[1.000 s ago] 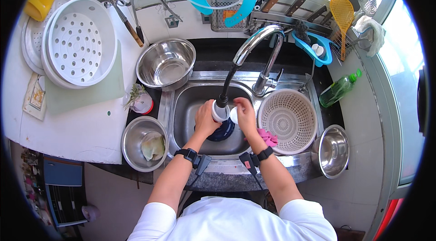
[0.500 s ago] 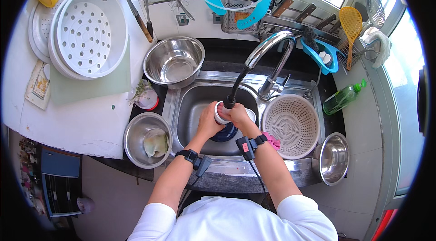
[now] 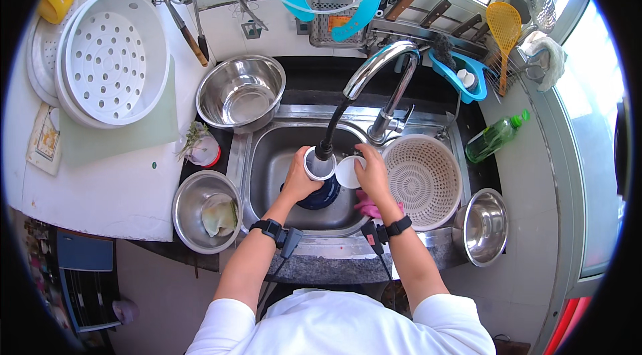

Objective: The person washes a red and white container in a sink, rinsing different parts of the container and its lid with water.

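Over the sink (image 3: 267, 211), my left hand (image 3: 299, 176) is wrapped around a white cup-shaped container (image 3: 319, 166). The container's mouth faces up, right below the black spout hose (image 3: 325, 147) of the faucet. To its right, my right hand (image 3: 374, 174) has thumb and fingers at the right edge of a round white lid (image 3: 347, 173) and appears to grip it. Below the container sits a dark blue round object (image 3: 319, 196), partly covered, its kind unclear. A pink cloth (image 3: 369, 205) lies by my right wrist at the sink's edge.
A beige colander (image 3: 422, 214) stands right of the sink, a steel bowl (image 3: 483, 228) beyond it. On the left are a large steel basin (image 3: 241, 91) and a bowl (image 3: 184, 221) with pale green food. The chrome faucet (image 3: 378, 64) arches overhead; a green bottle (image 3: 491, 141) stands right.
My right hand has moved off the container and over to the white lid on its right. My left hand still holds the container under the spout. The whole view has shifted slightly.
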`<state>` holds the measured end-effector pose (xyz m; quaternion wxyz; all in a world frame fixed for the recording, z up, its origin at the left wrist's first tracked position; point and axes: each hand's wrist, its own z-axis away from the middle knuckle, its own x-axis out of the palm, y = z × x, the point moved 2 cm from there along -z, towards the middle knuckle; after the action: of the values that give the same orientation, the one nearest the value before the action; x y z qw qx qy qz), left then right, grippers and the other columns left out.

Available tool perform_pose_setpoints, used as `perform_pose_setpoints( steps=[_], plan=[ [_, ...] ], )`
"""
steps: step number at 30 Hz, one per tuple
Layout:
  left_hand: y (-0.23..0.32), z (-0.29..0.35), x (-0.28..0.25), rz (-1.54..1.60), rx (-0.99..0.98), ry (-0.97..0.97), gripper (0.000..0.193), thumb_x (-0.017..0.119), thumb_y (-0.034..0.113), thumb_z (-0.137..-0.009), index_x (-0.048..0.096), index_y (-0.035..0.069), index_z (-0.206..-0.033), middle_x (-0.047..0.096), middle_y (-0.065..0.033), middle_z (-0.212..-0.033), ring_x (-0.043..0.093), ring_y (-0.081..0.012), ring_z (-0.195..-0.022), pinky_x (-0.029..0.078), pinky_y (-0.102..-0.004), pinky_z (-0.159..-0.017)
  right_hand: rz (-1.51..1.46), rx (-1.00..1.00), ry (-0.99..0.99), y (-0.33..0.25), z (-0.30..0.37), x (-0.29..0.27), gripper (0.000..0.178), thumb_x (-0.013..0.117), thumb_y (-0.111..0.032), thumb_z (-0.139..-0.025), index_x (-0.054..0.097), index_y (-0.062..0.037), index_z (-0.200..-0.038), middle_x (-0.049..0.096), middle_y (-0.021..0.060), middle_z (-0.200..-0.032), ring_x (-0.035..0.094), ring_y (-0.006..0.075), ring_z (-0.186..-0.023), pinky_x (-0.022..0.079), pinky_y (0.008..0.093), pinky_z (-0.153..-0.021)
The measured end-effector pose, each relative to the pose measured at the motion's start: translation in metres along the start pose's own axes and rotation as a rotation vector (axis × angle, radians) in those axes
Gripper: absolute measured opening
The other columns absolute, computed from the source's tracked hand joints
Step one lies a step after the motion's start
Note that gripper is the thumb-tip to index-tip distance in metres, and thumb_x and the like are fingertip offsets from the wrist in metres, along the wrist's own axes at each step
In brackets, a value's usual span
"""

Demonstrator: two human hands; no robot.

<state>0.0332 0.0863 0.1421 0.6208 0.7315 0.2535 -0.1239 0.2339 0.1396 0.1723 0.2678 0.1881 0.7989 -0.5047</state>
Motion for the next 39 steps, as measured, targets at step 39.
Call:
perform_pose_setpoints(
  steps=[39],
  plan=[
    [0.004, 0.015, 0.003, 0.118, -0.037, -0.022, 0.092, 0.084, 0.009, -0.054, 0.036, 0.011, -0.133, 0.052, -0.0125, -0.125, 0.049, -0.0299, -0.12, 0.039, -0.0379, -0.1, -0.492, 0.335, -0.088, 0.008, 0.041, -0.005, 0.041, 0.057, -0.023, -0.093, 0.05, -0.001, -0.127, 0.059, 0.0121, -0.113, 0.056, 0.0175, -0.105, 0.044, 0.029, -0.089]
  ],
)
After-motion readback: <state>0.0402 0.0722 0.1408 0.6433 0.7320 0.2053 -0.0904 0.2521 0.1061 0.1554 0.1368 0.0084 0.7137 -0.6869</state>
